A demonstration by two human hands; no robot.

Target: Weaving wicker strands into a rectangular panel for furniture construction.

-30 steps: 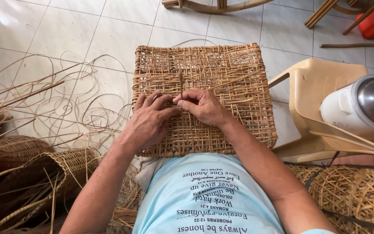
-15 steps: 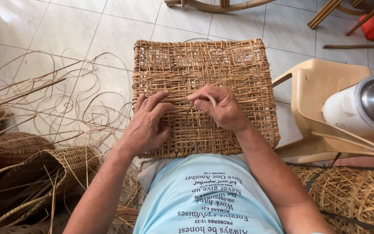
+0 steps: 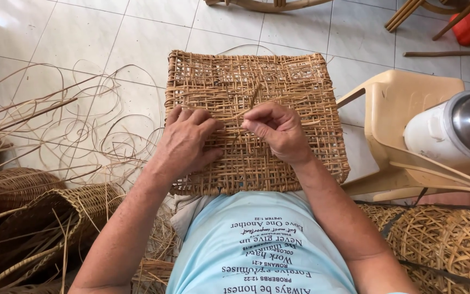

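Weaving is mid-pass: woven rattan panel (image 3: 257, 120) lies on the lap, left hand (image 3: 186, 144) pressing it flat, fingers spread. Right hand (image 3: 278, 130), at its 3 o'clock, seemingly pinches a rattan strand (image 3: 252, 100); drawing it snug seems next.

**Your own body, seen from above**

You wear a light blue short-sleeved cotton T-shirt (image 3: 262, 245) with several lines of dark printed lettering across the chest, upside down from your viewpoint. Both forearms are bare to the wrist. Your left hand (image 3: 186, 144) and right hand (image 3: 278, 128) carry no gloves, rings or watch.
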